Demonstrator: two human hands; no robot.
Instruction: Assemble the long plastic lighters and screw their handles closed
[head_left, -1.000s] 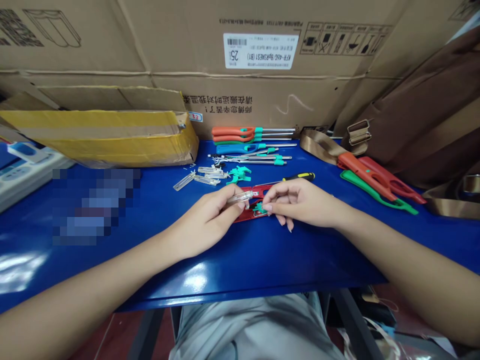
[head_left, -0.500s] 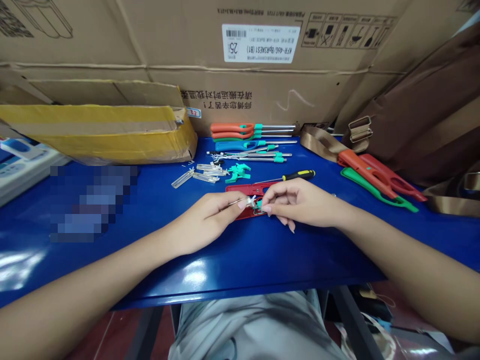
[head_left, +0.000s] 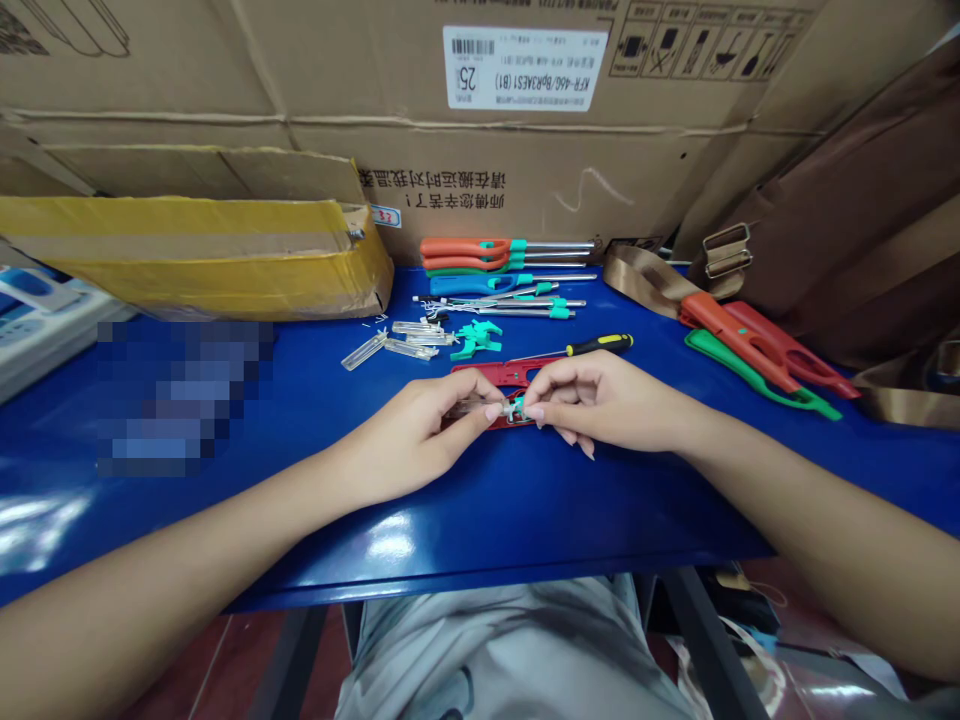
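Observation:
A red plastic handle shell (head_left: 501, 375) lies flat on the blue table (head_left: 480, 500) in the middle. My left hand (head_left: 420, 430) pinches a clear plastic strip (head_left: 469, 407) and holds it over the shell. My right hand (head_left: 592, 400) pinches a small teal plastic piece (head_left: 516, 407) at the shell's near edge. The fingertips of both hands almost touch there. A screwdriver with a black and yellow handle (head_left: 596, 345) lies just behind my right hand.
More clear strips (head_left: 390, 345) and teal pieces (head_left: 476, 340) lie behind the shell. Assembled tools with orange, green and blue handles (head_left: 480, 262) sit at the back. Orange, red and green shells (head_left: 757, 355) lie right, near a brown bag (head_left: 840, 230). A taped cardboard box (head_left: 195, 255) stands left.
My left hand has brought the clear strip down and to the right onto the red shell. My right hand has closed in on the teal piece, so the fingertips nearly meet.

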